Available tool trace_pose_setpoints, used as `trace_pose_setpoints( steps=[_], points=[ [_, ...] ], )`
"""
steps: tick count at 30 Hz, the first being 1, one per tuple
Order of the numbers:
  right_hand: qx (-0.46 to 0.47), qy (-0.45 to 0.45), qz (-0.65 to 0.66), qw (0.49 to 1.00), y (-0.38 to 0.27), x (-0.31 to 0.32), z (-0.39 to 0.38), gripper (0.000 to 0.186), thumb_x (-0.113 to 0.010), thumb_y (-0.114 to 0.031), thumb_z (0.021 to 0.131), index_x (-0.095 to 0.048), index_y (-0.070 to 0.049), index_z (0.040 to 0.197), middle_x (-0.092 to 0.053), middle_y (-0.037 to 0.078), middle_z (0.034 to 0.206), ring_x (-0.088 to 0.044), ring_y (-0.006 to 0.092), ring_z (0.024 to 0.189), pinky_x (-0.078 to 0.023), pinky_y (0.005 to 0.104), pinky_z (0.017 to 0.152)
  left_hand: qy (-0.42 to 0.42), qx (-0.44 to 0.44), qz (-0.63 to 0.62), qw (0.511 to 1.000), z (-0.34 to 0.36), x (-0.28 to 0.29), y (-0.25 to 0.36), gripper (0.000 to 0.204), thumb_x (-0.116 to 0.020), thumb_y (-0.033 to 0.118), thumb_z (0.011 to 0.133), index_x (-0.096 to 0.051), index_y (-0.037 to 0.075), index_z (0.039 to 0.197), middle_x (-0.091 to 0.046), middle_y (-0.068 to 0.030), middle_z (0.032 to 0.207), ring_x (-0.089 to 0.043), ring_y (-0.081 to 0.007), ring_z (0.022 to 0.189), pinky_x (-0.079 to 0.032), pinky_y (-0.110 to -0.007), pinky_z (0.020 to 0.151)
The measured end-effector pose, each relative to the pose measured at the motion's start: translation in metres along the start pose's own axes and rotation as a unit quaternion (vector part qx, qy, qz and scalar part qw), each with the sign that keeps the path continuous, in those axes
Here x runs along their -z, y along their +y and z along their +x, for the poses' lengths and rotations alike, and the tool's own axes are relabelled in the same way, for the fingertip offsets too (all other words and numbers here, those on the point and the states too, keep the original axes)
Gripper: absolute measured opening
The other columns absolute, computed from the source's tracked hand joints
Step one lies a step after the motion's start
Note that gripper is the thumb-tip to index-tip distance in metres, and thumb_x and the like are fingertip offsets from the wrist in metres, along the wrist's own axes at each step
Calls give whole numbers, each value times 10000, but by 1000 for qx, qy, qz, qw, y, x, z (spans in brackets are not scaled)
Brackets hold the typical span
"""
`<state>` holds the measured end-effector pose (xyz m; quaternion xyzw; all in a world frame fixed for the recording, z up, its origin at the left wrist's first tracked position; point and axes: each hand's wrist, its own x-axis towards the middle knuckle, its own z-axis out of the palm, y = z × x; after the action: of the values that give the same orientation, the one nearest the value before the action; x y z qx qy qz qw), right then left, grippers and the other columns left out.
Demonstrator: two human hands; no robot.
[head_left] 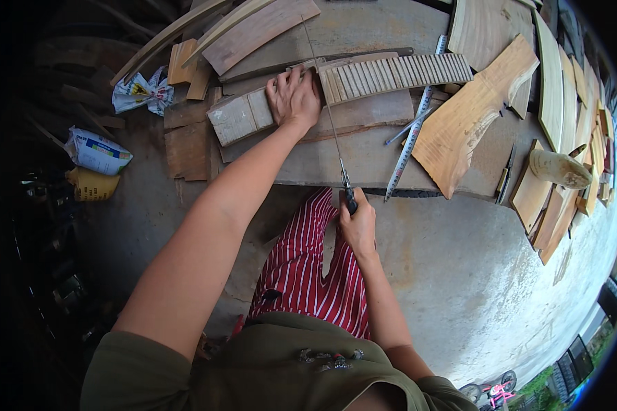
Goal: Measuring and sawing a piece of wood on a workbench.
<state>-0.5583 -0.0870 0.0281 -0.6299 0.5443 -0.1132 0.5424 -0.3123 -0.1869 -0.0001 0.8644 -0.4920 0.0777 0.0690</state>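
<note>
A long weathered wooden block (243,118) lies across the table (301,170), its right part (399,77) scored with a row of close, parallel cuts. My left hand (296,101) presses on the block left of those cuts, its fingers bent over the top and far edge. In my right hand (358,225), fingers wrap a dark handle at the table's near edge. It belongs to a handsaw (334,130), whose thin blade runs away from me across the block, close to my left hand and at the left end of the cuts. How deep the blade sits cannot be made out.
A tape measure (406,152) and a pen (409,127) lie right of the block. Beyond are a shaped board (469,113), a dark pointed tool (506,175) and a rounded wooden piece (561,170). Bags (99,152) stand at left; planks (260,31) lie at the back.
</note>
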Motion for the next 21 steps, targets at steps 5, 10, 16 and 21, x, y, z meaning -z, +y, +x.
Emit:
trace_pose_setpoints(
  steps=[5, 10, 16, 21],
  points=[
    [1, -5, 14, 1000, 7, 9, -20, 109, -616, -104, 891, -562, -21, 936, -608, 269, 730, -621, 494, 756, -479, 521, 669, 3, -2, 7, 1000, 1, 1, -1, 338, -520, 233, 957, -655, 126, 1247, -598, -6, 1339, -512, -208, 1234, -291, -423, 1087],
    [37, 35, -12, 999, -28, -10, 62, 213, -624, -190, 936, -552, 10, 939, -617, 319, 770, -615, 519, 809, -471, 561, 695, -13, -8, -5, 1000, 2, -2, 6, 354, -533, 228, 939, -648, 124, 1258, -586, -6, 1351, -502, -217, 1243, -288, -424, 1092],
    [22, 0, 6, 1000, -3, 1, 7, 156, -608, -147, 926, -552, -2, 934, -605, 296, 726, -617, 511, 777, -470, 547, 670, -25, 9, -1, 1000, 1, 3, 0, 367, -528, 225, 941, -640, 113, 1272, -588, -4, 1348, -501, -215, 1246, -290, -419, 1093],
    [33, -2, -18, 999, 10, 12, -19, 147, -612, -139, 914, -543, -11, 926, -595, 281, 699, -614, 506, 749, -471, 546, 659, -4, 0, -2, 1000, 1, 3, -2, 371, -520, 216, 940, -640, 109, 1275, -592, -15, 1343, -503, -216, 1241, -290, -423, 1092]
  ],
)
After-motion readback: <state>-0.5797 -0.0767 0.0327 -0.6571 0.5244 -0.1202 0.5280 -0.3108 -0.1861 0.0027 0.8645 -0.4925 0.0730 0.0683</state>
